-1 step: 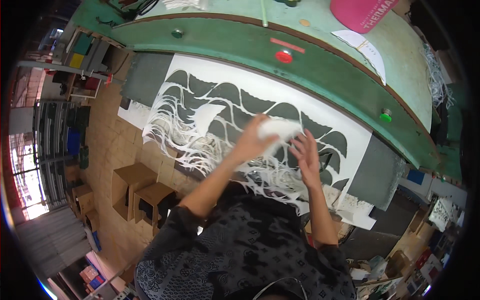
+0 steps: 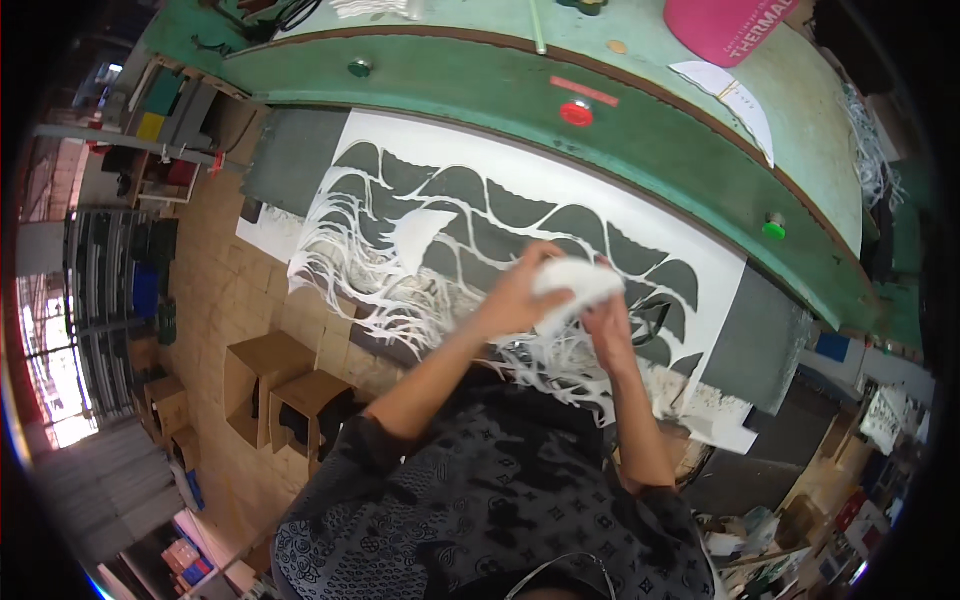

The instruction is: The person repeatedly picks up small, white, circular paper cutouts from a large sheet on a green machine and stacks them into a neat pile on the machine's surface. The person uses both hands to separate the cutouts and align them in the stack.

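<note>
My left hand point(image 2: 515, 300) grips a curved white piece point(image 2: 575, 288) of thin sheet material, thumb on the near side and fingers behind. At the piece's right end my right hand point(image 2: 608, 325) closes on the edge; motion blurs its fingers. Below both hands lies a white sheet point(image 2: 455, 150) with wavy cut-outs, its near side a tangle of thin strips point(image 2: 345, 265). Through the openings shows a dark grey board point(image 2: 770, 350). Another fan-shaped white piece point(image 2: 420, 238) rests on the sheet, left of my left hand.
A green machine beam point(image 2: 460, 80) spans the far side, with a red button point(image 2: 576, 112) and a green button point(image 2: 774, 226). On its top are a pink container point(image 2: 715, 25) and a white half-round piece point(image 2: 735, 100). Cardboard boxes point(image 2: 270, 370) stand on the floor at left.
My right hand has gone from spread fingers beside the white piece to closing on its right end. The piece has shifted slightly right and nearer to me, with my left hand still on it.
</note>
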Tool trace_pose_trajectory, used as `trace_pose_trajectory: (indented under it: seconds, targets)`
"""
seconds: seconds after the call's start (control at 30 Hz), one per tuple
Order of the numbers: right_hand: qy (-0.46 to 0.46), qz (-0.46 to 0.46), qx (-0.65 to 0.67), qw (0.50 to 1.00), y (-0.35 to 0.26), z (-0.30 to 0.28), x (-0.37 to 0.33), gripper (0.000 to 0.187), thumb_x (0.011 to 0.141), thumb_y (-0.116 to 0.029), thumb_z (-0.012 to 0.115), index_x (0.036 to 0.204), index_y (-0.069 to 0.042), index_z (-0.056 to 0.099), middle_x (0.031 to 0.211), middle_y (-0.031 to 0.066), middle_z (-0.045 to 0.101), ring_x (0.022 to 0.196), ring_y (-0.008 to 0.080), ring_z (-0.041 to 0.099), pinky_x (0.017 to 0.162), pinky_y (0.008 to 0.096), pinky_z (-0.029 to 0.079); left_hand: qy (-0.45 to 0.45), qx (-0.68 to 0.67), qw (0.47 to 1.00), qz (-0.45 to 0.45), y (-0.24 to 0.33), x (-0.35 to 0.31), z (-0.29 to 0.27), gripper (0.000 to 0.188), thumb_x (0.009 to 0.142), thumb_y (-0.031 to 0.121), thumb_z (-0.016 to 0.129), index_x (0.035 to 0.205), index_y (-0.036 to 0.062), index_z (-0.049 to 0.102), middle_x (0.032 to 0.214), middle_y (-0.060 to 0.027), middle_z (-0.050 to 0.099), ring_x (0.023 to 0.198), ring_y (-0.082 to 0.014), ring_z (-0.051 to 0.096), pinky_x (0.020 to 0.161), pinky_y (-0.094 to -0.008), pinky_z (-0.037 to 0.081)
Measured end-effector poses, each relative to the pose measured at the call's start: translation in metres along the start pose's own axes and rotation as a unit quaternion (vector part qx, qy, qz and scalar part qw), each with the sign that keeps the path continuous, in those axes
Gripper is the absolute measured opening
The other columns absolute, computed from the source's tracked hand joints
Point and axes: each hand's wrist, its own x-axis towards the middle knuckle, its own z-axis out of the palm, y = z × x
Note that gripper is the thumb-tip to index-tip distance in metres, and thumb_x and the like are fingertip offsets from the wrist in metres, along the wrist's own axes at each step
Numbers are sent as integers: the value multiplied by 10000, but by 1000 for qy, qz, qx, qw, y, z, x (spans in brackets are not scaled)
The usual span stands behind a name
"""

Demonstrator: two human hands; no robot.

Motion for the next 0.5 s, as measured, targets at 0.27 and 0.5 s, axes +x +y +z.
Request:
trace_pose_trajectory:
  seconds: [0.27, 0.5]
  targets:
    - [64, 122, 297, 945, 122, 115, -43, 533, 1061, -472, 566, 1446, -115, 473, 1298, 190, 631, 1203, 366, 645, 1002, 561, 557, 271, 345, 898, -32, -115, -30, -157, 750, 779, 226, 880, 1404, -1, 534, 1255, -217, 576, 1160, -425, 531, 1008, -513, 423]
    - [125, 110, 213, 963, 156, 190, -29, 752, 1029, -654, 503, 1542, -116, 383, 1333, 182, 625, 1197, 331, 649, 1010, 562, 553, 203, 324, 913, 140, -122, -44, -178, 488, 848, 157, 800, 1295, 32, 648, 1063, -125, 652, 1077, -345, 580, 1041, -538, 365]
